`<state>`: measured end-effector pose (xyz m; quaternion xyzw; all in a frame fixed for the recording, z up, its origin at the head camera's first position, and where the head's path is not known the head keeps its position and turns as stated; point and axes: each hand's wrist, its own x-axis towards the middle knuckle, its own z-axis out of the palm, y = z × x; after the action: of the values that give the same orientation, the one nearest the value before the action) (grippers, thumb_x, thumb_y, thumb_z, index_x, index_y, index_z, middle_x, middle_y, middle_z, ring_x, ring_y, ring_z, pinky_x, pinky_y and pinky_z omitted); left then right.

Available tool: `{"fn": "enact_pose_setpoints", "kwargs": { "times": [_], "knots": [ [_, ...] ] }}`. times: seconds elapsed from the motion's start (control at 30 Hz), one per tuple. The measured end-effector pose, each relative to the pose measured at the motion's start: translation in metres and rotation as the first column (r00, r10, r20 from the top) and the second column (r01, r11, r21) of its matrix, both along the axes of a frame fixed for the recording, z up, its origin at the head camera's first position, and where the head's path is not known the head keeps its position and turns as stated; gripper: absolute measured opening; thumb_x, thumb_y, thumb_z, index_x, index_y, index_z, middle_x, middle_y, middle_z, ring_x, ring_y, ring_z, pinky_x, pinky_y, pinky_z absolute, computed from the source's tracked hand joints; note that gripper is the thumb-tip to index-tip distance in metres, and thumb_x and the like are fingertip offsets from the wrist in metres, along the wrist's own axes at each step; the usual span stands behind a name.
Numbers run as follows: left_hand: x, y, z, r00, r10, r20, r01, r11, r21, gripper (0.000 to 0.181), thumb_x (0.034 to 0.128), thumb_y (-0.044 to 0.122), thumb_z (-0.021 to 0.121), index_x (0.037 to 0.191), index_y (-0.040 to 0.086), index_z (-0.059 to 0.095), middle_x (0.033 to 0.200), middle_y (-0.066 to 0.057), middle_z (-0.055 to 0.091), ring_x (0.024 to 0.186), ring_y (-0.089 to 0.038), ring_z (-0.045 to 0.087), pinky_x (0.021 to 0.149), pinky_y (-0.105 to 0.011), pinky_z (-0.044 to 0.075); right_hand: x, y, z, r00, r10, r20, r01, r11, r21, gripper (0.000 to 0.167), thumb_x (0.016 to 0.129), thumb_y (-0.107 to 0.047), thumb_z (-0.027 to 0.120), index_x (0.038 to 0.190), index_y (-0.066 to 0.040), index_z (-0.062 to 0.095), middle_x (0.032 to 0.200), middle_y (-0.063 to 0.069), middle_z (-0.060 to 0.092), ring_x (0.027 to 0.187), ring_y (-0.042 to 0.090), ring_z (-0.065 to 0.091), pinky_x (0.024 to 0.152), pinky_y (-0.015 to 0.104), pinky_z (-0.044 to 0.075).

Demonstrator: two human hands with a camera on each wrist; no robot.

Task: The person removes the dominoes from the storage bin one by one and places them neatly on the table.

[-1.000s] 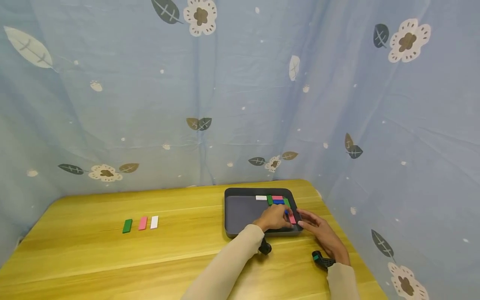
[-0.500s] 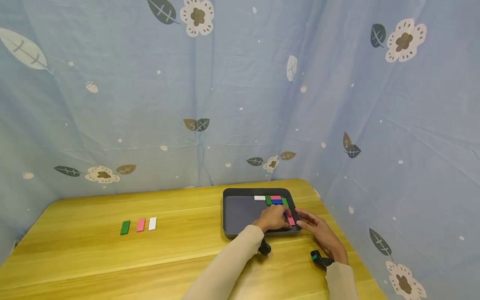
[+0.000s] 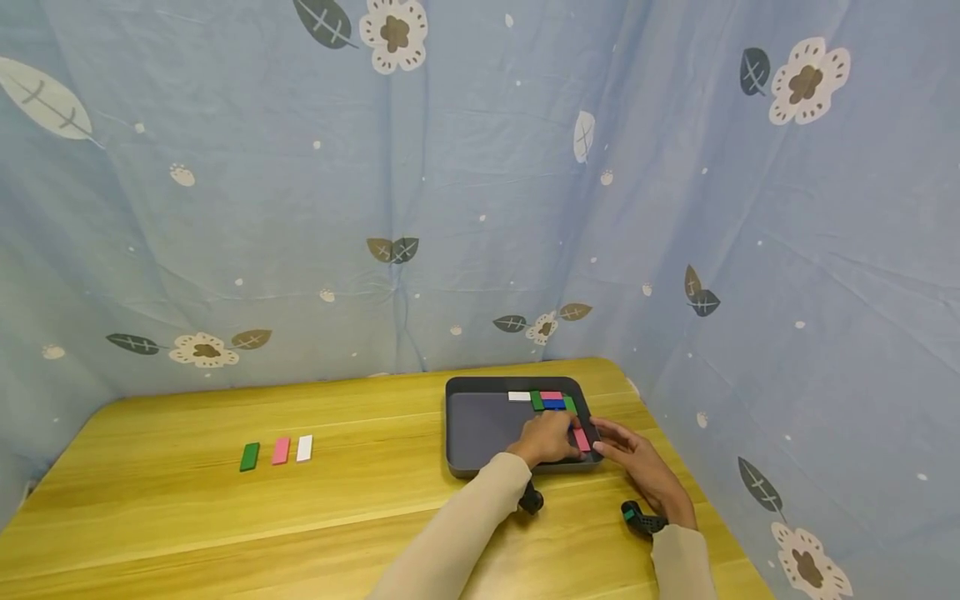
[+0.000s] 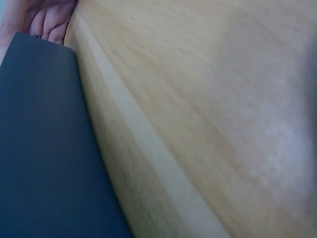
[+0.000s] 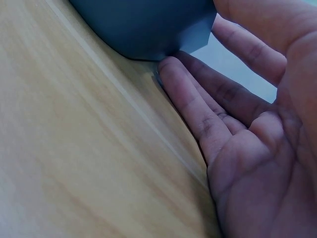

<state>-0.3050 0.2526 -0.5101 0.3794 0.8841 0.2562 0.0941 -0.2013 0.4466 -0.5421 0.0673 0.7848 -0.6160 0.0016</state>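
Pink tile point(image 3: 581, 440): flat, rectangular, plain; lies inside the dark grey tray point(image 3: 480, 429), near its right wall. Left hand point(image 3: 546, 437): thumb and forefinger bent at the tile, gap narrow; whether they pinch it cannot be told. Right hand point(image 3: 645, 471): fingers extended, fingertips touching the tray's outside; holds nothing.

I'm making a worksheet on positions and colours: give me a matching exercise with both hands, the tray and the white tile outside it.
1. Left hand
2. Right hand
3. Tray
4. White tile outside the tray

A. Lying on the table, beside a pink tile
B. Dark grey
C. Outside the tray, at its right side
D. Reaching into the tray

Pairs: 1-D, 2-C, 3-B, 4-A
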Motion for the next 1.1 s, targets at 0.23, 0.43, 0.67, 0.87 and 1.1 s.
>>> {"fn": "enact_pose_setpoints", "kwargs": {
  "times": [0.23,0.43,0.67,0.87,1.1],
  "knots": [
    [0.001,0.0,-0.001,0.999,0.022,-0.034,-0.022,1.0,-0.004,0.043,0.0841,0.038,0.087,0.119,0.017,0.073,0.107,0.003,0.072,0.098,-0.018,0.069,0.083,-0.04,0.055,0.0,-0.001,0.0,1.0,0.001,-0.002,0.0,1.0,0.005,0.056,0.098,-0.034,0.072,0.151,-0.024,0.054,0.152,0.009,0.049,0.14,0.03,0.045,0.109,0.04,0.042],
    [-0.002,-0.002,-0.001,1.0,0.014,0.016,-0.015,0.999,0.048,0.039,0.0845,0.03,0.088,0.117,0.014,0.075,0.094,0.006,0.07,0.083,-0.011,0.066,0.077,-0.036,0.055,-0.001,-0.002,0.001,1.0,-0.003,-0.007,0.004,1.0,0.02,0.057,0.098,-0.034,0.072,0.151,-0.025,0.053,0.152,0.009,0.049,0.14,0.03,0.045,0.113,0.048,0.038],
    [-0.01,-0.01,-0.001,0.988,-0.038,0.153,0.015,0.988,0.152,0.04,0.0813,0.021,0.091,0.116,0.008,0.074,0.082,0.008,0.066,0.073,-0.005,0.061,0.073,-0.027,0.053,0.0,-0.001,0.0,1.0,-0.006,0.001,0.006,1.0,0.028,0.057,0.1,-0.033,0.07,0.152,-0.023,0.051,0.155,0.009,0.045,0.143,0.033,0.042,0.115,0.056,0.033],
    [-0.017,-0.018,-0.002,0.986,-0.053,0.158,0.024,0.983,0.181,0.041,0.0795,0.021,0.092,0.114,0.007,0.075,0.089,0.006,0.071,0.081,-0.005,0.064,0.078,-0.024,0.054,0.0,-0.001,-0.003,1.0,-0.013,0.01,0.012,0.999,0.045,0.057,0.1,-0.035,0.07,0.152,-0.024,0.051,0.156,0.01,0.044,0.143,0.033,0.042,0.116,0.056,0.031],
    [-0.021,-0.028,0.009,0.984,-0.099,0.145,0.064,0.971,0.229,0.042,0.077,0.016,0.093,0.113,0.002,0.076,0.091,0.001,0.074,0.082,-0.006,0.066,0.077,-0.021,0.053,-0.001,-0.001,-0.003,1.0,-0.019,0.025,0.018,0.999,0.04,0.059,0.099,-0.036,0.071,0.153,-0.023,0.051,0.156,0.01,0.044,0.142,0.032,0.041,0.116,0.054,0.031]
  ]
}}
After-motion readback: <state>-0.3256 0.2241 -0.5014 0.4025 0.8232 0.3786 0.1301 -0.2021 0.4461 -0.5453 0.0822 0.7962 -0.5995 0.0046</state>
